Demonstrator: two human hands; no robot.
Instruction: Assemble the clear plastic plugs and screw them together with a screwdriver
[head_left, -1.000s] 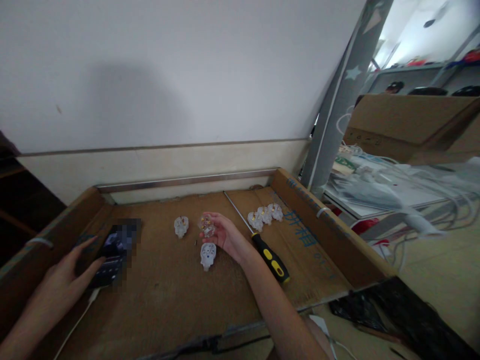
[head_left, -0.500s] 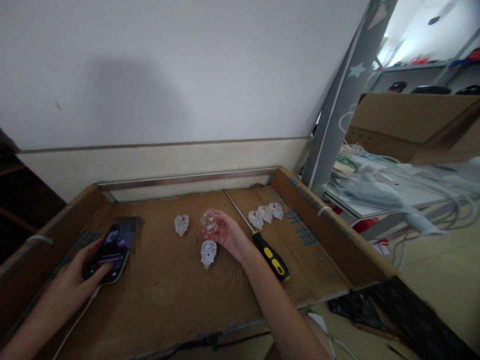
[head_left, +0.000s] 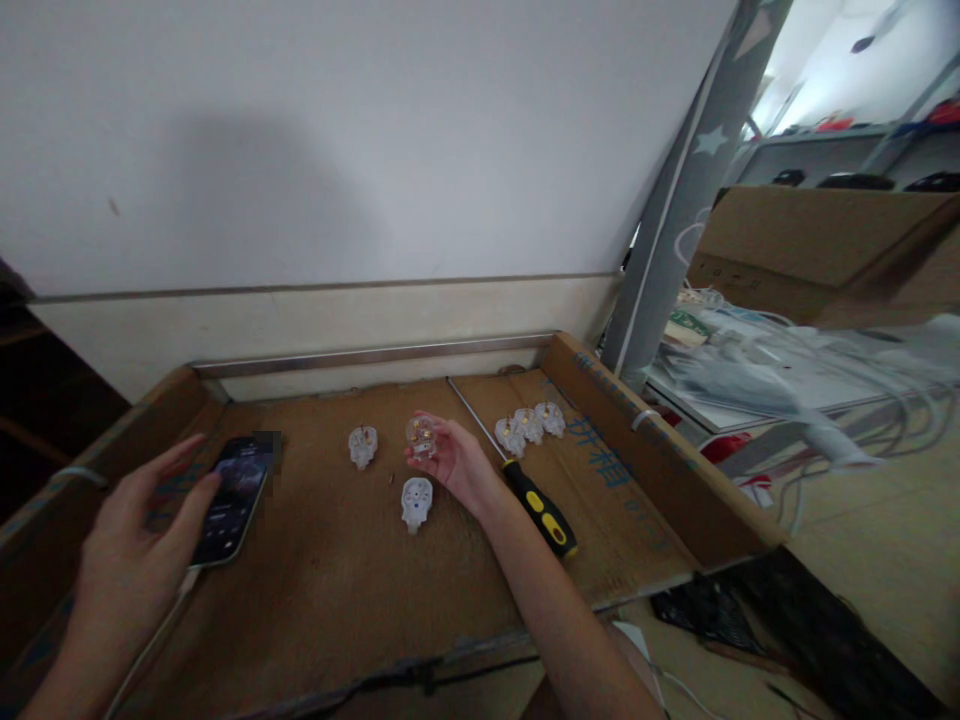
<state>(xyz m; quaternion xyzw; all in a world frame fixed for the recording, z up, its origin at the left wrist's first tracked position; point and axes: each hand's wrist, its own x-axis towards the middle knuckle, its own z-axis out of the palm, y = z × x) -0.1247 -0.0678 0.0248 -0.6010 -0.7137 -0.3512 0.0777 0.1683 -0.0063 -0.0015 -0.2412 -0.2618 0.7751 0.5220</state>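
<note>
Right hand [head_left: 463,468] out over the cardboard tray [head_left: 315,610], I pinch a clear plastic piece [head_left: 420,437] between thumb and fingers, its brass bits turned into view, I suppose so that my grip leaves them uncovered; left hand [head_left: 135,535] spread wide, gripping nothing that I can see; its thumb overlaps the edge of the phone [head_left: 232,510], though I cannot tell whether it touches. The phone lies screen up, a white cable [head_left: 154,635] at its near end, probably set there for a glance; a pale plastic cover [head_left: 416,503] lies just nearer me than the held piece, with a small metal pin [head_left: 391,478] and a single loose piece [head_left: 363,446] off to its left; three similar pieces [head_left: 529,427] sit close together at the right, likely grouped to keep them apart; the screwdriver [head_left: 540,510] points away, handle towards me, which would suit easy reach.
</note>
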